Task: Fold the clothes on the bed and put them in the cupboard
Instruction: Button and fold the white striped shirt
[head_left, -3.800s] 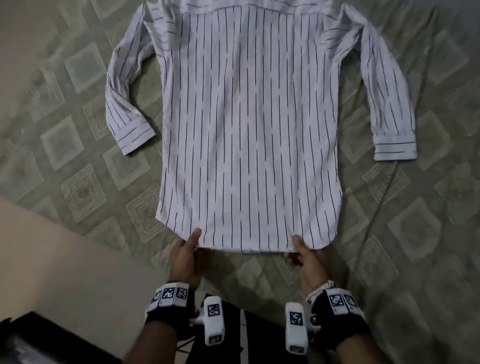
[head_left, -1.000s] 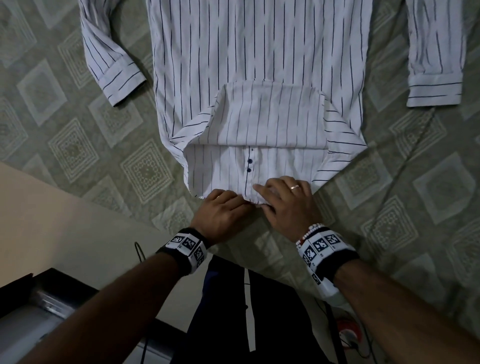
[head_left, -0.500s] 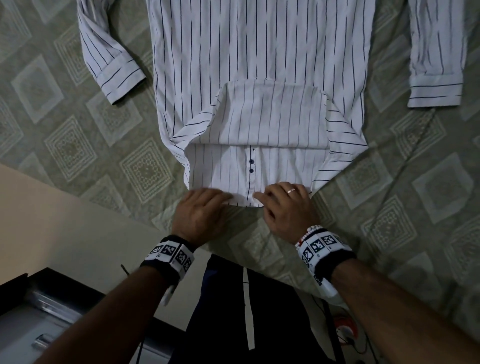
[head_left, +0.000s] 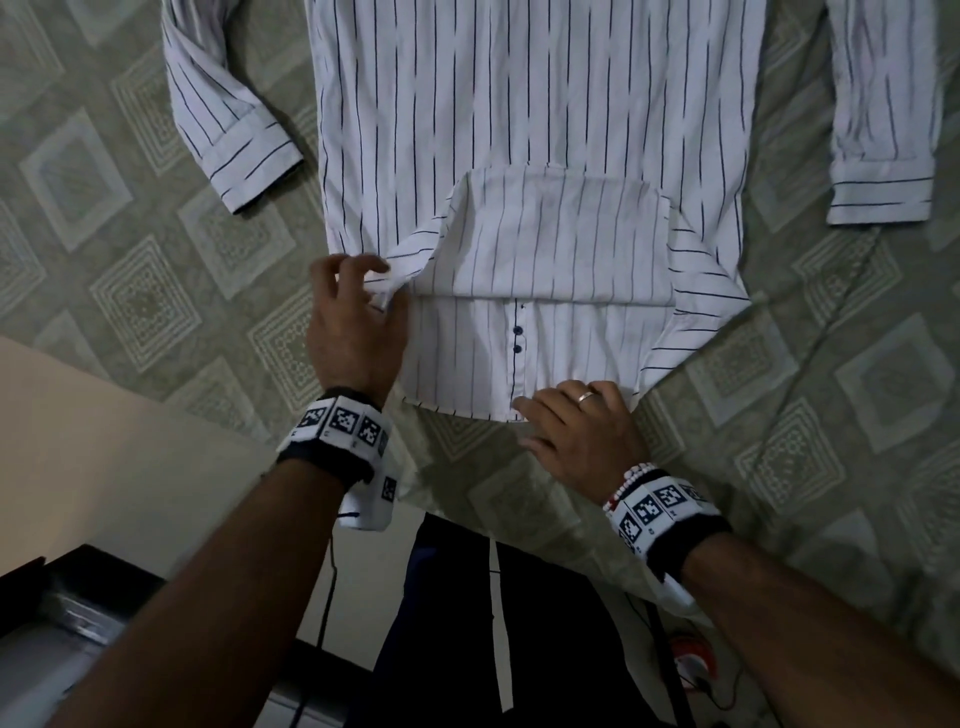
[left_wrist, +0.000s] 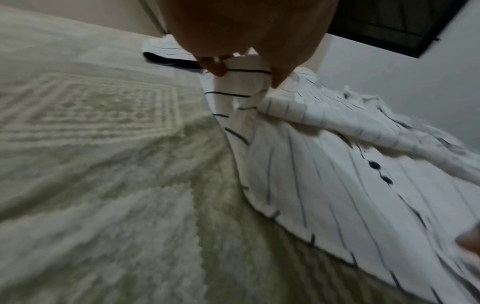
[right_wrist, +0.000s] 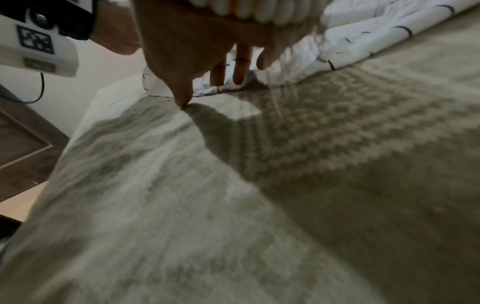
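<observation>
Left hand (head_left: 353, 332) moved from the hem up to pinch the shirt (head_left: 530, 130) side fold on the bed (head_left: 130, 291), right hand (head_left: 576, 431) flat pinning the hem; a hard tug risks skewing the flipped tail.

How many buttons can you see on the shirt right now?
2. Both buttons sit one above the other on the shirt's exposed front strip, below the turned-up hem and above the right hand. More may be hidden underneath.
</observation>
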